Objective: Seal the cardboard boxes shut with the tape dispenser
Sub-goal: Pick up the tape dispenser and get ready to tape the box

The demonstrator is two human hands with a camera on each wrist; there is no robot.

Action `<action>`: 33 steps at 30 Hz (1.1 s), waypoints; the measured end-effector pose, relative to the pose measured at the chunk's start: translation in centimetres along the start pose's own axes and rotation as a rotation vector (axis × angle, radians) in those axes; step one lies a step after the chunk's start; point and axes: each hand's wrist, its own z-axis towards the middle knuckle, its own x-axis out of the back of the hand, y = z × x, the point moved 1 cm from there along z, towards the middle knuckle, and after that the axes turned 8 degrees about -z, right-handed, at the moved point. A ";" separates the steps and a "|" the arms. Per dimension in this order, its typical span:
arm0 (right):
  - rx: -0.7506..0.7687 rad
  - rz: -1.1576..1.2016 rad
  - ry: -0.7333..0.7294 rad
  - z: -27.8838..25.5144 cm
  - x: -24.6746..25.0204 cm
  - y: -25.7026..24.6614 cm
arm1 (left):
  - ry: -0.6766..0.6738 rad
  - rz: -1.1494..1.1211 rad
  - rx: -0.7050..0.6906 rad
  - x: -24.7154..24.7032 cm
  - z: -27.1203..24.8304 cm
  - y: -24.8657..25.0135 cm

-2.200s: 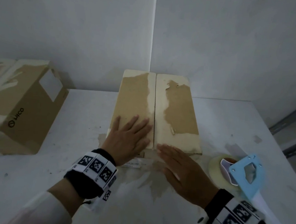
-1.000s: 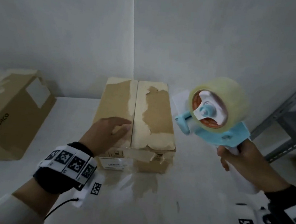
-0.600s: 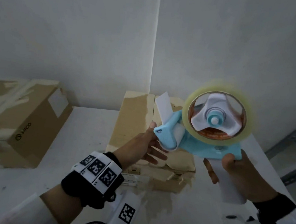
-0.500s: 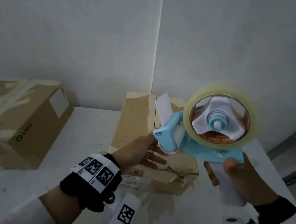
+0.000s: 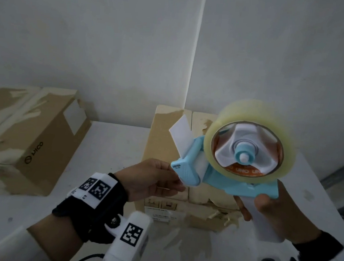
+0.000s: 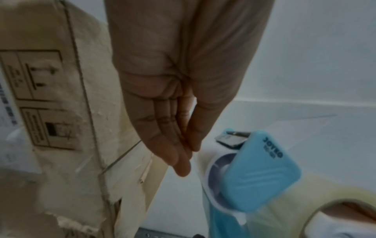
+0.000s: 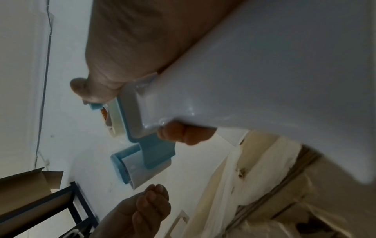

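A blue tape dispenser point(image 5: 225, 179) with a clear tape roll point(image 5: 250, 110) is held up in the air above the middle cardboard box point(image 5: 165, 142). My right hand point(image 5: 262, 206) grips its white handle point(image 7: 264, 80). My left hand point(image 5: 174, 179) is at the dispenser's front end. In the left wrist view its thumb and fingers point(image 6: 183, 165) are pressed together on what looks like the clear tape's loose end, beside the blue nose point(image 6: 258, 173). The box's two top flaps lie closed, and the seam between them is partly hidden by the dispenser.
A second cardboard box point(image 5: 29, 137) lies at the left of the white table point(image 5: 113, 141). The walls meet in a corner right behind the middle box. A metal shelf point(image 5: 341, 174) stands off the table's right edge.
My right hand has lifted the dispenser off the table. My left hand has left the box top and come up to the dispenser's front. Over the last half second both have barely moved.
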 end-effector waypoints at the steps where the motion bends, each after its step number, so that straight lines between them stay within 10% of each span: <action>1: 0.002 0.012 0.002 0.1 -0.2 0.0 | 0.005 0.001 0.014 0.1 -0.1 0.0; 13: -0.082 0.302 -0.207 0.5 -0.6 -1.2 | 0.242 0.218 0.012 2.1 -1.2 0.0; 33: -0.293 -0.276 -0.253 2.1 0.9 -1.6 | 0.521 0.294 -0.132 8.7 -5.0 -2.0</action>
